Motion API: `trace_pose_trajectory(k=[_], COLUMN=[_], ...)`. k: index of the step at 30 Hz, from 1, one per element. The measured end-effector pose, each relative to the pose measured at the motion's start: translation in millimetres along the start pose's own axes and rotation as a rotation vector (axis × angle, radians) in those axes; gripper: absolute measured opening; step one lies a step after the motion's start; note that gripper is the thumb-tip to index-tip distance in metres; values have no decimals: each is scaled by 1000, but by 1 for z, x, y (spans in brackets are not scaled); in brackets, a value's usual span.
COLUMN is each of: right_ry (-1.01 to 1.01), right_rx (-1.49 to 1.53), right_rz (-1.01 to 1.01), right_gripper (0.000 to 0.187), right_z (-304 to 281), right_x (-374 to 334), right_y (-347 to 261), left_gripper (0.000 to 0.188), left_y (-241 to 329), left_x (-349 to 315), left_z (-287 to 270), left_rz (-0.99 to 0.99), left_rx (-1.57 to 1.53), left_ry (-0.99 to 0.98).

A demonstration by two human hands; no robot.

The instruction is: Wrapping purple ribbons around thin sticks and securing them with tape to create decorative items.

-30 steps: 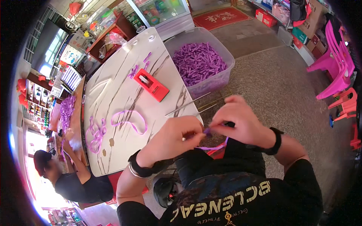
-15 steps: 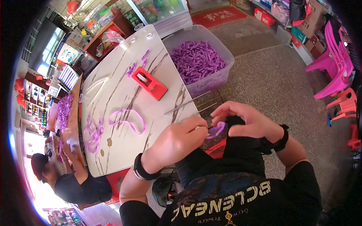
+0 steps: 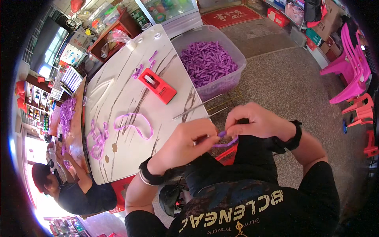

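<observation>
Over my lap, a short purple ribbon (image 3: 225, 145) is stretched between my two hands, with a small rolled or folded part at the fingertips. My left hand (image 3: 188, 141) pinches one side of it between thumb and fingers. My right hand (image 3: 257, 121) is closed on the other side, fingertips almost meeting the left ones. Just beyond, two thin metal rods (image 3: 193, 109) jut past the edge of the marbled white table (image 3: 166, 122). A loose purple ribbon loop (image 3: 134, 115) lies on the table left of my hands, beside a heap of ribbon loops (image 3: 97, 144).
A red tape dispenser (image 3: 169, 96) sits on the table, with small purple pieces (image 3: 138, 71) behind it. Past the right edge stands a clear plastic bin (image 3: 241, 65) filled with folded purple pieces. A co-worker (image 3: 85, 189) handles purple ribbon at the left. Pink chairs (image 3: 347, 63) stand far right.
My right hand, its fingers apart before, has closed on the ribbon. The ribbon has been drawn out between both hands. The co-worker's hands have shifted slightly.
</observation>
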State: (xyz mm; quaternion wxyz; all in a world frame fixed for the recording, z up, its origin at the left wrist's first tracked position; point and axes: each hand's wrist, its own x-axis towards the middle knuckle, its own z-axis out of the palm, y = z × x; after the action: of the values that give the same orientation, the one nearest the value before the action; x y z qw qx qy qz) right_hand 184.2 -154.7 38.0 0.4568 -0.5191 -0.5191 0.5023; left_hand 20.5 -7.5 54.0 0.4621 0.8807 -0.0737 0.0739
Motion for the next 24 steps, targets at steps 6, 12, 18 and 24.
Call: trace_pose_trajectory(k=[6, 12, 18, 24], right_ry=[523, 165, -48, 50], right_rx=[-1009, 90, 208, -19], right_rz=[-653, -39, 61, 39], right_gripper=[8, 21, 20, 12], right_z=[11, 2, -1, 5], right_x=[1, -5, 0, -2], right_y=[26, 27, 17, 28], left_gripper=[14, 12, 10, 13], left_y=[-26, -26, -27, -40], left_x=[-1, 6, 8, 9], left_z=[17, 4, 2, 6], left_rz=[-550, -468, -397, -455], left_rx=[-1171, -697, -627, -686], left_ry=[-7, -129, -181, -258])
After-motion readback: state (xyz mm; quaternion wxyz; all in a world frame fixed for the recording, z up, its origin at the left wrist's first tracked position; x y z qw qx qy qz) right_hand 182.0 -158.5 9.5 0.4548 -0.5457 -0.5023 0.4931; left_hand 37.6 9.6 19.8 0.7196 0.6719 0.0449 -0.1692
